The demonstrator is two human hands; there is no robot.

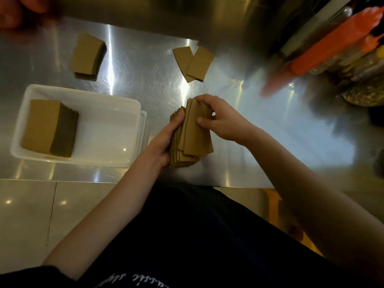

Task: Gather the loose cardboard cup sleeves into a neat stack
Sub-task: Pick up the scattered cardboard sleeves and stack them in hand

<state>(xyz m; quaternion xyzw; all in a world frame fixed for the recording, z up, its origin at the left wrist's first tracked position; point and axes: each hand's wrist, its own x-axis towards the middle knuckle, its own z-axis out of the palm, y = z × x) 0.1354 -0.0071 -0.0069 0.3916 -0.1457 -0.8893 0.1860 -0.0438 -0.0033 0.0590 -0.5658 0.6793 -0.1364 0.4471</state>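
A bundle of brown cardboard sleeves is held over the steel table, its edges uneven and fanned. My left hand grips the bundle from its left side, thumb on top. My right hand pinches the top sleeves at the far end. Two loose sleeves lie overlapped farther back on the table. A small stack of sleeves sits at the back left. Another thick, neat stack rests inside the white tray.
The steel table ends at a near edge just below my hands. Orange packets and bottles crowd the back right corner. A blurred hand or object shows at the top left. Tiled floor lies below.
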